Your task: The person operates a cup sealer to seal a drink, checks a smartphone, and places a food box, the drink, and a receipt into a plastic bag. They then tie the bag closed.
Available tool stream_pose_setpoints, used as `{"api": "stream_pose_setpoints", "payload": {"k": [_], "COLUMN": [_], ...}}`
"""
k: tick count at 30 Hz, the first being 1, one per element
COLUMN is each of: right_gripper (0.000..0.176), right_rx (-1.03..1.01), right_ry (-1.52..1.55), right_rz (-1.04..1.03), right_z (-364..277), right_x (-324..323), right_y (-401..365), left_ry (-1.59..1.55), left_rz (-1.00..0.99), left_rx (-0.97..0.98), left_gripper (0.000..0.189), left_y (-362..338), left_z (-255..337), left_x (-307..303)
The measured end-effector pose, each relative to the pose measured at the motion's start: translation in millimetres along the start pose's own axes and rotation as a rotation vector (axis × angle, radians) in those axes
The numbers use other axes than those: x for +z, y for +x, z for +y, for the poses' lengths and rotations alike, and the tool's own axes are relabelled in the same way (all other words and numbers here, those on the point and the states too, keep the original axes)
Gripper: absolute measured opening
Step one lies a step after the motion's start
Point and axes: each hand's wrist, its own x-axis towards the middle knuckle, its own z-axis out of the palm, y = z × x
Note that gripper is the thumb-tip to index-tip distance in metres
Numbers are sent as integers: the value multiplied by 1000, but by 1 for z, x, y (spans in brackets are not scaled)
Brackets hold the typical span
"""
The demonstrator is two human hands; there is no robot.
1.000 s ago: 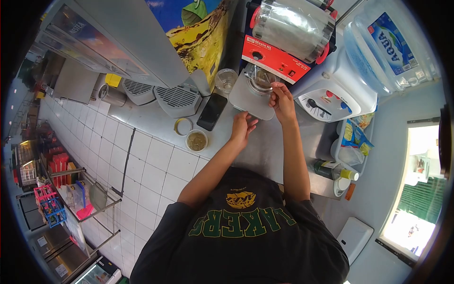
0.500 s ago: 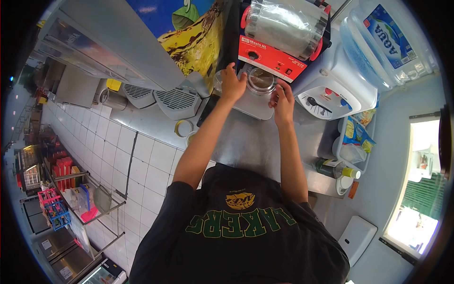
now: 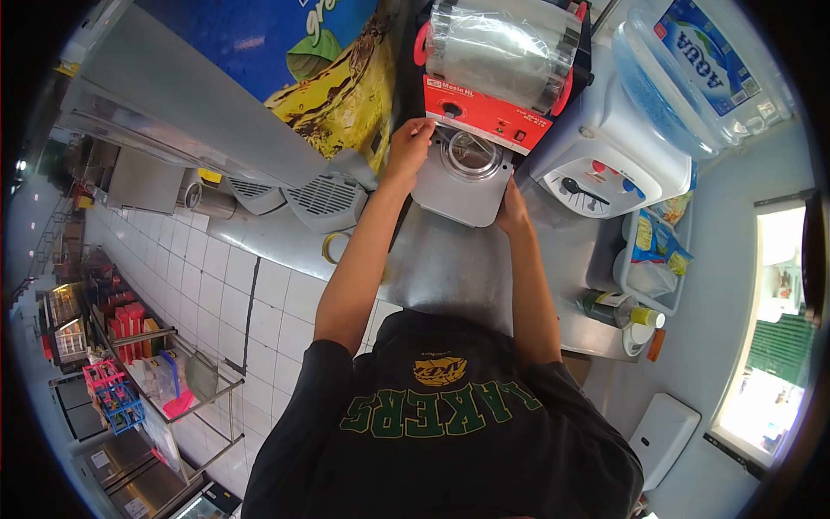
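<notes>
A red cup sealer (image 3: 488,112) with a roll of clear film (image 3: 501,52) stands at the top centre. From its front juts a grey metal tray (image 3: 458,203), and a clear round cup (image 3: 473,156) sits in the tray's ring. My left hand (image 3: 410,154) is at the tray's left side, by the machine's lower corner, fingers curled closed; what they hold is hidden. On the right edge of the tray is my right hand (image 3: 513,206), closed against it, its fingers partly hidden behind the edge.
Right of the sealer stands a white water dispenser (image 3: 588,173) with a large bottle (image 3: 700,60). A basket of packets (image 3: 653,259) and a yellow-capped bottle (image 3: 614,307) lie further right. A tape roll (image 3: 333,248) and grey drip trays (image 3: 324,203) are left on the steel counter (image 3: 467,268).
My hands have left the cup's rim. The left moved to the tray's upper left side, and the right dropped to the tray's right edge. The view has shifted slightly.
</notes>
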Motion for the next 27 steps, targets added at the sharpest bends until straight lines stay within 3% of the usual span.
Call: {"api": "stream_pose_setpoints", "payload": {"k": [1, 5, 7, 8, 10, 11, 14, 17, 24, 27], "right_gripper": [51, 48, 48, 47, 47, 46, 44, 44, 44, 45], "right_rx": [17, 56, 51, 47, 24, 1, -17, -22, -4, -13], "right_ry": [-5, -17, -40, -69, -20, 27, 207, 271, 276, 268], "right_rz": [-71, -152, -168, -189, -191, -192, -315, -276, -271, -272], "right_z": [-1, 4, 21, 27, 24, 22, 30, 34, 43, 37], "right_x": [-1, -6, -27, -33, -24, -18, -25, -25, -45, -33], "right_y": [1, 10, 37, 46, 44, 42, 50, 55, 73, 66], "left_ry": [-116, -188, -50, -47, 611, 656, 912, 1035, 946, 840], "left_rz": [-14, -20, 68, 66, 74, 52, 9, 6, 40, 61], "left_rx": [-101, -34, 285, 283, 696, 769, 849, 881, 886, 816], "left_gripper": [24, 24, 26, 26, 29, 34, 33, 32, 28, 41], "left_y": [-6, -22, -22, -29, -51, -59, -73, -75, -75, -65], "left_z": [3, -21, -61, -61, -55, -50, -40, -50, -46, -46], "left_x": [0, 0, 7, 9, 13, 19, 26, 20, 19, 23]}}
